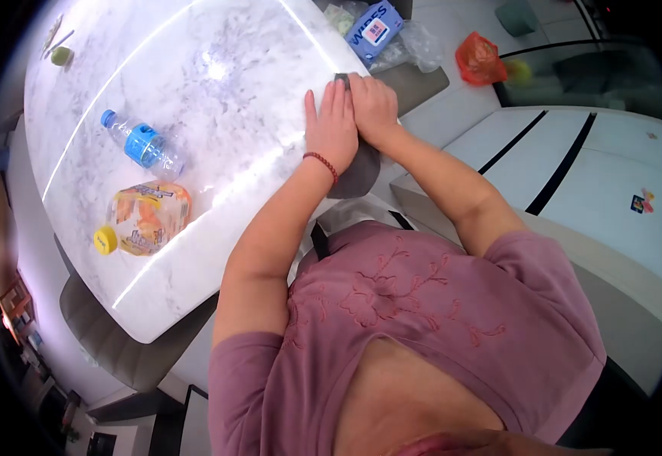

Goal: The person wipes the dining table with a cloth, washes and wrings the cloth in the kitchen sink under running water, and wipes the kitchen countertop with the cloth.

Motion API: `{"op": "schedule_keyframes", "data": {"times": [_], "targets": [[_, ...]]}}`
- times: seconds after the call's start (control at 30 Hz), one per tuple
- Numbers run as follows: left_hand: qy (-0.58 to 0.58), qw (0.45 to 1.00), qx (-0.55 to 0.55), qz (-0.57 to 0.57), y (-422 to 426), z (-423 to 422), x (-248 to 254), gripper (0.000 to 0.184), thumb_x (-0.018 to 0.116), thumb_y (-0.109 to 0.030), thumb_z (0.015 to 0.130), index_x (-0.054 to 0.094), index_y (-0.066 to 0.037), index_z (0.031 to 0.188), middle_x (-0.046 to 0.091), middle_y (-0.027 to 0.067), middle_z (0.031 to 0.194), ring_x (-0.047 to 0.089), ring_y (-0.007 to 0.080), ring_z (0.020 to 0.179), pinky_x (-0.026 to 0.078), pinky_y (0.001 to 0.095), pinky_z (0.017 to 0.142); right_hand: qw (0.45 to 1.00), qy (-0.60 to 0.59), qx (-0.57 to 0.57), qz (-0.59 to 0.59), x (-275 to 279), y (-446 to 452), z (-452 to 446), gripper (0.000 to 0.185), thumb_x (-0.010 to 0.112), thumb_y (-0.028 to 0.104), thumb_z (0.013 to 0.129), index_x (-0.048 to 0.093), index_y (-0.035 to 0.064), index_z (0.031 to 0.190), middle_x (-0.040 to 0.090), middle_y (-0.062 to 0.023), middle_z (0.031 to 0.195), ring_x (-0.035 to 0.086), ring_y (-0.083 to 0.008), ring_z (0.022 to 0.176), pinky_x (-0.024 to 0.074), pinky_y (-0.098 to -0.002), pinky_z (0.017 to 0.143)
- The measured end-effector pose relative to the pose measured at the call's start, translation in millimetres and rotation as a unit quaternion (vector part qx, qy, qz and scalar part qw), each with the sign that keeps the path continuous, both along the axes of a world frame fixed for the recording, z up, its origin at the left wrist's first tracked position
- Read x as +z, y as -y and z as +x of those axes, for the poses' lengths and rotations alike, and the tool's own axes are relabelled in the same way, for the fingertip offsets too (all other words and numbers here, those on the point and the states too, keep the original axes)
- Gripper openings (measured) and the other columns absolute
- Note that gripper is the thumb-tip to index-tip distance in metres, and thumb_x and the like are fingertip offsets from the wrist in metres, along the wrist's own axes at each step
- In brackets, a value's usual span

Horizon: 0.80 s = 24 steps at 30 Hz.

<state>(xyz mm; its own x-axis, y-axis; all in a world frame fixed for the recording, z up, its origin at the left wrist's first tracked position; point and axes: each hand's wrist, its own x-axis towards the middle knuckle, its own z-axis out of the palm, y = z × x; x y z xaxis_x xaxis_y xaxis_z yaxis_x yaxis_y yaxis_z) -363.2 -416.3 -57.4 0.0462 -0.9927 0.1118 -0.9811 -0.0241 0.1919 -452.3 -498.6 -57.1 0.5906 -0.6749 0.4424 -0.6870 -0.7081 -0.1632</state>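
A grey cloth lies at the edge of the white marbled table, part of it hanging over. My left hand, with a red beaded bracelet at the wrist, rests on the cloth, palm down with its fingers stretched out and the outermost one spread away. Right beside it, touching it, my right hand has its fingers bent over the cloth at the table edge. The palms hide much of the cloth.
A clear blue-capped bottle and a yellow-capped bottle lie on the table's left part. A small green object sits farther off. Beyond the edge are a wipes pack, clear plastic bags and a red bag.
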Motion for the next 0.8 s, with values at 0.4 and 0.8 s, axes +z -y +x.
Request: {"op": "schedule_keyframes", "data": {"times": [0.4,0.8], "targets": [[0.01,0.996,0.09,-0.025,131.9,90.6,-11.8,0.05,0.037,-0.017,0.089,0.037,-0.009,0.138,0.032,0.0033,0.147,0.025,0.0205,0.137,0.008,0.0581,0.109,0.998,0.053,-0.035,0.014,-17.4,133.8,105.6,0.016,0.052,0.018,0.082,0.052,0.0043,0.09,0.058,-0.0172,0.085,0.058,-0.0357,0.081,0.0463,-0.0466,0.07],[0.037,0.994,0.082,-0.059,82.0,77.7,-15.0,0.046,0.041,-0.014,0.087,0.042,-0.004,0.132,0.037,0.0089,0.143,0.03,0.0235,0.134,0.011,0.0556,0.109,0.992,0.097,0.075,-0.034,-9.1,89.0,89.0,0.012,0.055,0.017,0.078,0.053,0.0062,0.082,0.06,-0.0128,0.082,0.058,-0.0316,0.082,0.0453,-0.0434,0.069]]}}
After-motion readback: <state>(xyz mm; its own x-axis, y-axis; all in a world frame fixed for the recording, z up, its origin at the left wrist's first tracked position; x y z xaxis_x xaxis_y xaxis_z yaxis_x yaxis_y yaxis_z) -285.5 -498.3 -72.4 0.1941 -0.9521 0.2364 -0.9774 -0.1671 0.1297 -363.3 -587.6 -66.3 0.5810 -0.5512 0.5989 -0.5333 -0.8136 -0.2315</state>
